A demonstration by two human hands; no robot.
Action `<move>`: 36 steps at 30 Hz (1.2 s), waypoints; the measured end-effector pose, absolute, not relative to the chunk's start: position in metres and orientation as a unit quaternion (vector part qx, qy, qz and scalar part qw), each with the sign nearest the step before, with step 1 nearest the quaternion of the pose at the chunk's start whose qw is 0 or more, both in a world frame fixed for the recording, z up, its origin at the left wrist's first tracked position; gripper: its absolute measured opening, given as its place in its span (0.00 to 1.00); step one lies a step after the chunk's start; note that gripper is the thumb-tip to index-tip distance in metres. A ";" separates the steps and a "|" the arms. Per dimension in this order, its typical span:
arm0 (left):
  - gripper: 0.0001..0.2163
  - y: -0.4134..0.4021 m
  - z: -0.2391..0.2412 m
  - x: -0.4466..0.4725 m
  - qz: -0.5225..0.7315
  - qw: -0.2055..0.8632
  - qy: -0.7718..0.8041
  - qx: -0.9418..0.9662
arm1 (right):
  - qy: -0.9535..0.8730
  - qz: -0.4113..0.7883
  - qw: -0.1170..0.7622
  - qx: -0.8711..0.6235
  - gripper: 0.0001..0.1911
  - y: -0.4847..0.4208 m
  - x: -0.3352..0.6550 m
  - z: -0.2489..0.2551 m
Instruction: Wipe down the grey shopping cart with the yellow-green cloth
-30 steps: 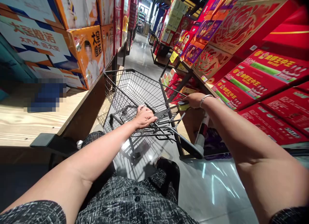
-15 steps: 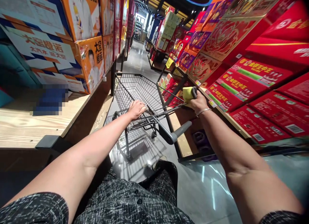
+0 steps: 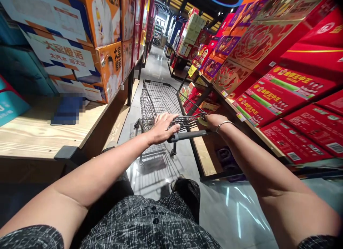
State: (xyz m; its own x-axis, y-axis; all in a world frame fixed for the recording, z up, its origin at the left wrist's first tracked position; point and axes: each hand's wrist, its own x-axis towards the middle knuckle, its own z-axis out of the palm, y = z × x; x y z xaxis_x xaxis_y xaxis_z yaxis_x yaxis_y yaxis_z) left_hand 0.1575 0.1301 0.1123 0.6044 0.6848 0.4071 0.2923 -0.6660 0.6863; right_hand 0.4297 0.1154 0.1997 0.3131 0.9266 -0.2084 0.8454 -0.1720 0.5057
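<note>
In front of me stands a black wire shopping cart (image 3: pixel 158 95), its basket pointing away down the aisle. A dark grey handle bar (image 3: pixel 191 135) crosses its near end. My left hand (image 3: pixel 164 127) is at the bar's left end, fingers stretched forward over the wire rim and thumb apart. Close to the bar's right end, my right hand (image 3: pixel 214 121) is closed around a yellow-green, cloth-like item (image 3: pixel 203 121), mostly hidden by the fingers and the cart's wires. Whether that hand also grips the cart, I cannot tell.
Orange-and-white drink cartons (image 3: pixel 111 72) stand on a wooden shelf (image 3: pixel 34 140) at left, with a blurred blue item (image 3: pixel 66 109). Red gift boxes (image 3: pixel 268 97) fill the right shelf, close beside the cart. A shiny grey floor (image 3: pixel 154 63) runs ahead between the displays.
The cart's handle has swung round and now lies nearly level before me. My right hand has lowered the yellow-green item to the handle; my left hand has shifted right to the handle's end.
</note>
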 end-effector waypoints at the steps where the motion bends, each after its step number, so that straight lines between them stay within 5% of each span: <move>1: 0.30 0.131 0.113 0.158 0.325 0.291 0.292 0.851 | 0.606 0.067 0.280 0.742 0.17 0.113 0.416 0.203; 8: 0.44 0.154 0.103 0.156 0.337 0.345 0.305 0.821 | 0.834 0.040 0.088 0.544 0.18 0.121 0.324 0.195; 15: 0.45 0.162 0.105 0.151 0.315 0.361 0.329 0.814 | 0.856 -0.012 0.053 0.514 0.20 0.127 0.345 0.194; 23: 0.40 0.168 0.107 0.147 0.308 0.338 0.295 0.839 | 0.863 -0.110 -0.256 0.421 0.29 0.081 0.329 0.190; 29: 0.39 0.175 0.109 0.135 0.283 0.345 0.309 0.840 | 0.885 0.027 -0.206 0.417 0.27 0.053 0.331 0.161; 36: 0.41 0.189 0.120 0.113 0.256 0.365 0.324 0.834 | 0.750 0.081 -0.113 0.647 0.26 0.031 0.451 0.151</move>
